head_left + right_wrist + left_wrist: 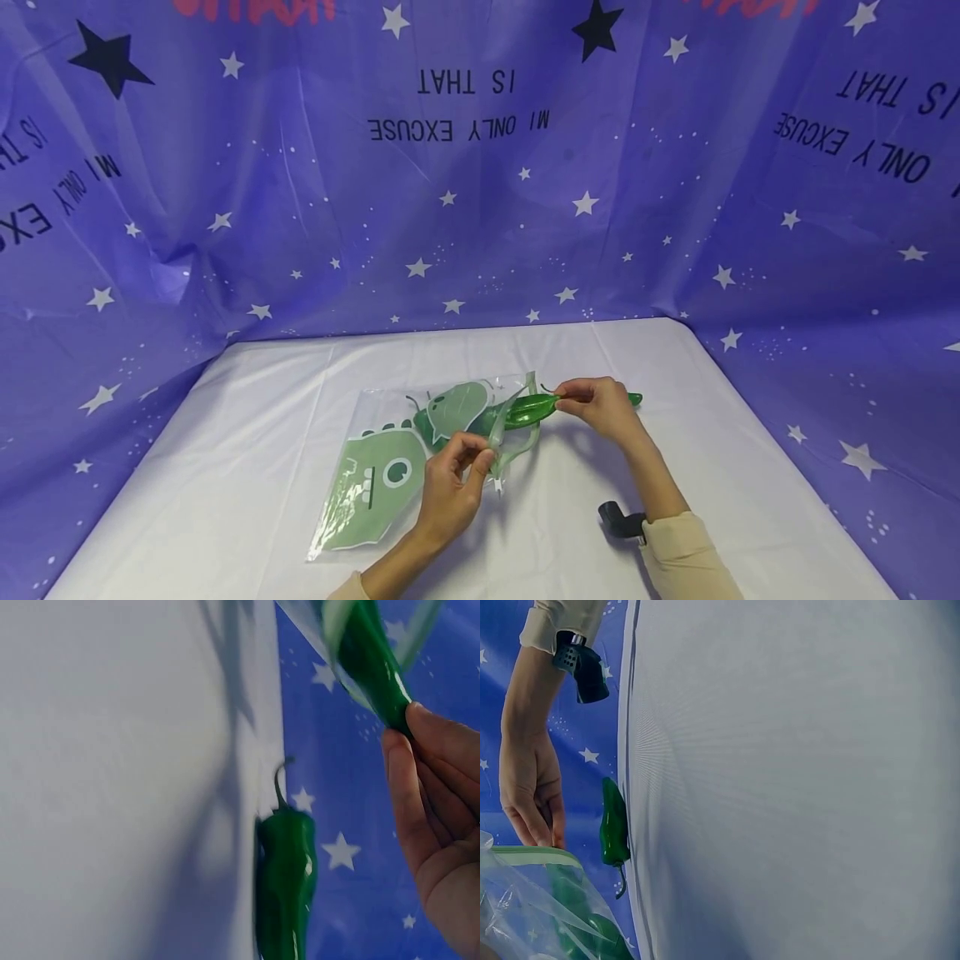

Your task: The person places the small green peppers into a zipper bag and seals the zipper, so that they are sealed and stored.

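Note:
A clear zip bag (378,492) with a green cartoon monster print lies on the table, its green-edged mouth spread toward the right. My left hand (453,487) pinches the near edge of that mouth between thumb and fingers. With thumb and fingertips, my right hand (600,408) grips the tip of a green pepper (531,408), whose other end is inside the mouth. More green shows through the plastic in the left wrist view, where a pepper (609,937) sits low in the bag. Another green pepper (285,885) lies on the table below the right hand.
A white cloth covers the table (247,433). Purple star-printed sheets (480,208) hang behind it and at both sides. A black device (621,522) is worn on the right wrist, beside the beige sleeve (682,554).

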The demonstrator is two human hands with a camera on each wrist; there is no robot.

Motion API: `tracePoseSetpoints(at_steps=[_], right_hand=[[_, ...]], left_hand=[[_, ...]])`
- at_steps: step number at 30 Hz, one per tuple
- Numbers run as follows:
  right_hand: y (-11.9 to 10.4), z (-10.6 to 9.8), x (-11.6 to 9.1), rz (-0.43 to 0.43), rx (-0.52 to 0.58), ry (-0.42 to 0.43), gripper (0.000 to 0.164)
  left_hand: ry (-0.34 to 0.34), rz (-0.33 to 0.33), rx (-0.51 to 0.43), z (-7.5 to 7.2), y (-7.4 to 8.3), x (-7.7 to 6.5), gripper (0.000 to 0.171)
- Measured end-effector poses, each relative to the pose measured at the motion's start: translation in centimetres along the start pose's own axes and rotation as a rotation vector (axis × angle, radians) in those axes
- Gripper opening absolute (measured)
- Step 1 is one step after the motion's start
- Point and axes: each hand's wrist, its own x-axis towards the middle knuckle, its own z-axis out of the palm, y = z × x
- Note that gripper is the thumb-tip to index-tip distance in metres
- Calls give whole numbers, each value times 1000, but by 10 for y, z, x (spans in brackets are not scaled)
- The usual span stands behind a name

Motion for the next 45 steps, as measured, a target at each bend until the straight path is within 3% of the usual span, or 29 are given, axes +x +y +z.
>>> tracePoseSetpoints(at_steps=[3, 9, 20, 27, 45], right_hand=[[2, -10, 0, 21, -35, 37, 11], [2, -15, 2, -4, -44, 27, 13], [-5, 3, 4, -87, -61, -8, 13], [-6, 16, 2, -78, -50, -14, 14], [-8, 42, 1, -72, -21, 84, 13]], left_hand=[[1, 0, 2, 0, -1, 0, 17], [10, -1, -4, 0, -1, 0, 16], [11, 7, -10, 1, -3, 3, 16], [6, -1, -10, 1, -5, 1, 17], [-8, 2, -13, 4, -3, 0, 16]])
